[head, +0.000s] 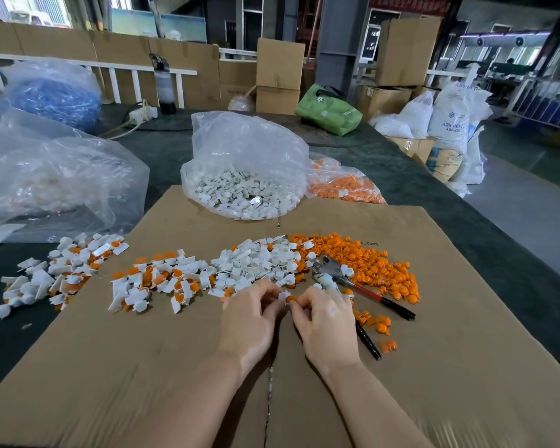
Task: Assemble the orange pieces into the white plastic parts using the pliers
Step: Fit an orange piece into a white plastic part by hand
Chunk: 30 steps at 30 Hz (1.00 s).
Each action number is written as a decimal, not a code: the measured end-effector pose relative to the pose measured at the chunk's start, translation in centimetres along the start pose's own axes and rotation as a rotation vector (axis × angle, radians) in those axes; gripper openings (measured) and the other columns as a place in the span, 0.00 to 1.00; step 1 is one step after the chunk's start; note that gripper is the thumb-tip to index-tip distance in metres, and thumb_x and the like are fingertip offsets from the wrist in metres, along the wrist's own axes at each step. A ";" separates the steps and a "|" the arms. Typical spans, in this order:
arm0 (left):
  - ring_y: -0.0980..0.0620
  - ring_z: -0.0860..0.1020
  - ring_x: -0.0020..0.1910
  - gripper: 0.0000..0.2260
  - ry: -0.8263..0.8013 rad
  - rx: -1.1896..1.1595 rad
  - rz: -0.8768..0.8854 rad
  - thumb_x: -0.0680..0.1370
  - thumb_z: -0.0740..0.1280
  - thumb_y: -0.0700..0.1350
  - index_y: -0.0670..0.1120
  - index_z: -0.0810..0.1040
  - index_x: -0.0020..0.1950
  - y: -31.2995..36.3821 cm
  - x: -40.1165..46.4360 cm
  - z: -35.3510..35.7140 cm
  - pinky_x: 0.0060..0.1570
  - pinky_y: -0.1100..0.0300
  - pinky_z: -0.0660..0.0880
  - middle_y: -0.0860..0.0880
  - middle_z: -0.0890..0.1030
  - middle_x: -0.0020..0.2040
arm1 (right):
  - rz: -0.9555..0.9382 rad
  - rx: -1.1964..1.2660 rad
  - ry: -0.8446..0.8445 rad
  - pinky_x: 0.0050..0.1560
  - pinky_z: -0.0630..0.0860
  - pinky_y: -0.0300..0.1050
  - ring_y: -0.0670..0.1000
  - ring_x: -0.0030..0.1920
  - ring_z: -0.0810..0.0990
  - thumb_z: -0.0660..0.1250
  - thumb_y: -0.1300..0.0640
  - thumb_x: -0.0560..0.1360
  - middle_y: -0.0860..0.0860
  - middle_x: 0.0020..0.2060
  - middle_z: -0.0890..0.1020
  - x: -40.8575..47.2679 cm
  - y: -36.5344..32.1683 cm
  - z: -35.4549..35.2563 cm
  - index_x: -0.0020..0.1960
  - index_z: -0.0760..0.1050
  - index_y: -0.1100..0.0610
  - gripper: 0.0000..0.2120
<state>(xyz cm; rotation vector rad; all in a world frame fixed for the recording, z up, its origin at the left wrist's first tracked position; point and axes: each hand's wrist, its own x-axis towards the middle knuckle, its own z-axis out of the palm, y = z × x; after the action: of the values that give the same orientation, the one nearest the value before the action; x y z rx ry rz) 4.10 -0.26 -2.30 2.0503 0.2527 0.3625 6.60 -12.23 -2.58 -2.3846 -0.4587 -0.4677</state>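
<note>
Between both hands' fingertips: white part (283, 296) touching orange piece (293, 299).

even indoor daylight, soft shadows, wide-angle bending and blur toward the edges.

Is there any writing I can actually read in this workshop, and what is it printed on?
"ABS RESIN": on the white sack at the right, beside the table.
Smaller line under it: begins "ABS", the rest blurred.
Small print on the cardboard sheet: appears upside down, unreadable.
Red banner at the top: blurred.
Logo on the green bag: too small.
</note>
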 end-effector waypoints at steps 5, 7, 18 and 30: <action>0.49 0.76 0.48 0.09 -0.020 0.014 0.021 0.76 0.68 0.45 0.57 0.75 0.38 0.1 0.0 0.1 0.55 0.49 0.72 0.57 0.80 0.37 | -0.004 -0.010 -0.025 0.44 0.58 0.42 0.50 0.37 0.68 0.69 0.58 0.74 0.51 0.32 0.76 0.0 0.1 -0.1 0.37 0.74 0.59 0.09; 0.49 0.77 0.46 0.08 -0.025 -0.027 0.011 0.75 0.69 0.44 0.55 0.76 0.38 -0.1 0.1 0.1 0.52 0.52 0.73 0.56 0.80 0.37 | -0.004 -0.008 -0.025 0.44 0.59 0.43 0.53 0.37 0.71 0.71 0.60 0.72 0.51 0.31 0.76 0.0 -0.2 -0.3 0.36 0.74 0.60 0.09; 0.57 0.77 0.39 0.07 0.021 -0.210 -0.093 0.77 0.66 0.41 0.53 0.77 0.44 -1.0 0.7 0.4 0.36 0.74 0.68 0.53 0.80 0.38 | -0.035 0.151 -0.007 0.44 0.72 0.39 0.48 0.42 0.74 0.74 0.55 0.69 0.42 0.35 0.75 -0.1 -0.4 -0.7 0.44 0.79 0.56 0.07; 0.60 0.78 0.39 0.08 -0.003 -0.216 -0.094 0.77 0.66 0.41 0.55 0.78 0.45 -1.1 0.7 0.3 0.36 0.71 0.69 0.56 0.81 0.37 | -0.117 0.147 0.016 0.49 0.66 0.28 0.47 0.48 0.73 0.72 0.63 0.71 0.46 0.42 0.79 -0.1 -0.4 -0.8 0.53 0.82 0.54 0.11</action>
<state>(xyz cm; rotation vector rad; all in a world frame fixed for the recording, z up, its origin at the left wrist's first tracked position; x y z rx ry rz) 4.80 0.23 -3.26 1.8203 0.2945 0.3143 6.14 -12.44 -1.86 -2.2200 -0.6068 -0.4885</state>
